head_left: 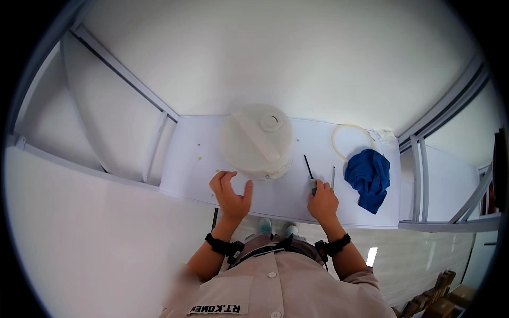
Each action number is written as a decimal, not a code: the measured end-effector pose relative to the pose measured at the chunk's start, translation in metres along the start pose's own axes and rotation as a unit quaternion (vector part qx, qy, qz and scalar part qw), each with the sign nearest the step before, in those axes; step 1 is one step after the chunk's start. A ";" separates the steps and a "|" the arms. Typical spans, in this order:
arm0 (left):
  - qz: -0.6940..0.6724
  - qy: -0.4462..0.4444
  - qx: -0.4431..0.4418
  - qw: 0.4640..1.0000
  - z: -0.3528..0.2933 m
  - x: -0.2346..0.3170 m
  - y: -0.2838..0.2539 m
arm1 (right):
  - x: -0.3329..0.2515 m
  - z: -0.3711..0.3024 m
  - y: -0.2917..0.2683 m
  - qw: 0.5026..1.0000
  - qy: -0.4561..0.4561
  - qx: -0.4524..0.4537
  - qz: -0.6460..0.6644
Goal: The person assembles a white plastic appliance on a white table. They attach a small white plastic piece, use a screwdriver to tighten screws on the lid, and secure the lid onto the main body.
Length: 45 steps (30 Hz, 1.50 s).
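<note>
Screwdriver (308,167) is gripped in the right hand (323,201), its shaft pointing far and slightly left. The white jug (241,146) stands at the far side of both hands, left of the tool, nearer to the left hand (231,199), which is open. What the jug contains, I cannot tell.
</note>
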<state>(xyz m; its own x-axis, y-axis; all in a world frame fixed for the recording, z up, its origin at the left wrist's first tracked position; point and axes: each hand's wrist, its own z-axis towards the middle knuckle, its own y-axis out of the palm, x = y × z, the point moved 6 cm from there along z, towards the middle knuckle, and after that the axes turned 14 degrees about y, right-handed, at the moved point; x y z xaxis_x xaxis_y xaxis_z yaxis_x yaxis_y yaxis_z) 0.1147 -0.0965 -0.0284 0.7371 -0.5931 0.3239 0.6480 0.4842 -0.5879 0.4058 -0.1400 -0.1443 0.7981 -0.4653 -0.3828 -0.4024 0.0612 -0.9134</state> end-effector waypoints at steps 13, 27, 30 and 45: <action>0.112 -0.304 -0.142 0.935 -0.125 -0.130 -0.049 | -0.020 -0.002 -0.027 0.977 -0.087 0.085 0.173; 0.134 -0.316 -0.226 0.911 -0.122 -0.150 -0.027 | -0.060 -0.029 -0.085 0.943 -0.187 0.120 0.248; 0.126 -0.315 -0.227 0.913 -0.116 -0.147 -0.025 | -0.061 -0.038 -0.089 0.929 -0.224 0.134 0.261; 0.108 -0.356 -0.262 0.890 -0.115 -0.156 -0.007 | -0.036 -0.069 -0.094 0.935 -0.186 0.127 0.274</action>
<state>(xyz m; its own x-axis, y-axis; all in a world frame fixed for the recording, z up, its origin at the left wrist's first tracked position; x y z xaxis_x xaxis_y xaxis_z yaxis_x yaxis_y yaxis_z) -0.0269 -0.0807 -0.1602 0.8892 0.1272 0.4394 0.4351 0.0611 -0.8983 0.3836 -0.1900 -0.0350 0.6234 0.0325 -0.7812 -0.7144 0.4297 -0.5522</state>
